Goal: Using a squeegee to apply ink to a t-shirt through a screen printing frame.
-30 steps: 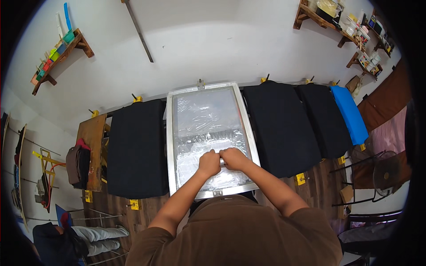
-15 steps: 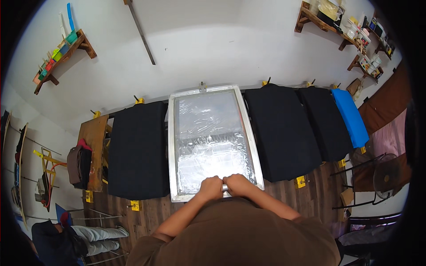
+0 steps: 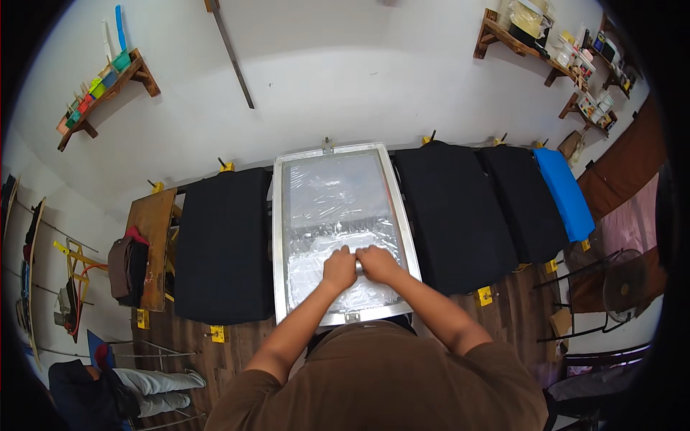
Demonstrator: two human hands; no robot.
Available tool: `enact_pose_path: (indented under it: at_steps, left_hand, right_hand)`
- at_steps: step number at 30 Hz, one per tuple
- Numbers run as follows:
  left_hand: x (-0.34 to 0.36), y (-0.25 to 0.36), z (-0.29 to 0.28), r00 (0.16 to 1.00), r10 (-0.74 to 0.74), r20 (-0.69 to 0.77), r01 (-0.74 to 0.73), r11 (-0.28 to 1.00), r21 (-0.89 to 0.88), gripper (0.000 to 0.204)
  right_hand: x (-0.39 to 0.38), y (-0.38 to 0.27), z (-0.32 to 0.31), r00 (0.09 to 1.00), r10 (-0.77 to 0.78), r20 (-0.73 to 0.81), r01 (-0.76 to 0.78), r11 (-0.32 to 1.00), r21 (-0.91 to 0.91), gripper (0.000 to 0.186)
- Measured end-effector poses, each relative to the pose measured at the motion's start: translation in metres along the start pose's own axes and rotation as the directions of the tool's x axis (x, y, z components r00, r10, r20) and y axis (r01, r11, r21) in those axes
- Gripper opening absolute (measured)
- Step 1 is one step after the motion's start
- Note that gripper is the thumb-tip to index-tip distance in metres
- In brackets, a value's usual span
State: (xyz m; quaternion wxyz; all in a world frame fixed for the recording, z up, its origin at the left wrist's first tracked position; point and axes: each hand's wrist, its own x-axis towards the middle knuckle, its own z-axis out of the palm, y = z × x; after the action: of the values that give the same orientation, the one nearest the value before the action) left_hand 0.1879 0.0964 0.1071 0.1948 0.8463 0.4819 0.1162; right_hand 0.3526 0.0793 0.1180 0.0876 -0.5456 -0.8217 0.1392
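A framed screen (image 3: pixel 278 208) covered with wrinkled clear film lies at the middle, with a metal clamp (image 3: pixel 328 144) on its far edge and another (image 3: pixel 352 315) on its near edge. My left hand (image 3: pixel 340 271) and my right hand (image 3: pixel 378 266) are closed side by side around a short silver metal handle (image 3: pixel 360 264) over the lower part of the screen. What lies under the film is too blurred to make out.
Black padded boards (image 3: pixel 221 244) (image 3: pixel 455 215) flank the screen, a blue board (image 3: pixel 563 195) at far right. A wooden board (image 3: pixel 149 237) holds folded dark cloth at left. Wall shelves (image 3: pixel 104 97) carry containers. A standing fan (image 3: pixel 619 284) is right. A person's legs (image 3: pixel 154 391) show at lower left.
My hands with the handle moved down to the screen's near edge half a second ago and are now back up on its lower part, near where they were one second ago.
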Motion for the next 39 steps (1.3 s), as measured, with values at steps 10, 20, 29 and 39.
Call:
enact_pose_path:
  at_steps: [10,20,29,39]
  left_hand:
    - [-0.03,0.002,0.032,0.976,0.111,-0.188,-0.116,0.993,-0.018,0.022]
    - [-0.033,0.004,0.032,0.977,0.102,-0.186,-0.111,0.993,-0.041,0.025]
    - [-0.011,0.0,0.034,0.966,0.071,-0.247,-0.08,0.996,-0.028,0.026]
    - [-0.012,0.001,0.031,0.978,0.072,-0.194,-0.078,0.997,-0.024,0.022]
  right_hand:
    - [-0.035,-0.011,0.042,0.959,-0.009,-0.282,0.017,1.0,0.025,0.015]
    - [-0.037,-0.014,0.046,0.968,0.047,-0.247,-0.041,0.999,0.028,0.018]
    - [-0.017,-0.003,0.035,0.976,0.061,-0.211,-0.066,0.998,-0.015,0.017]
    - [-0.02,-0.007,0.032,0.97,0.069,-0.233,-0.064,0.998,0.026,0.021]
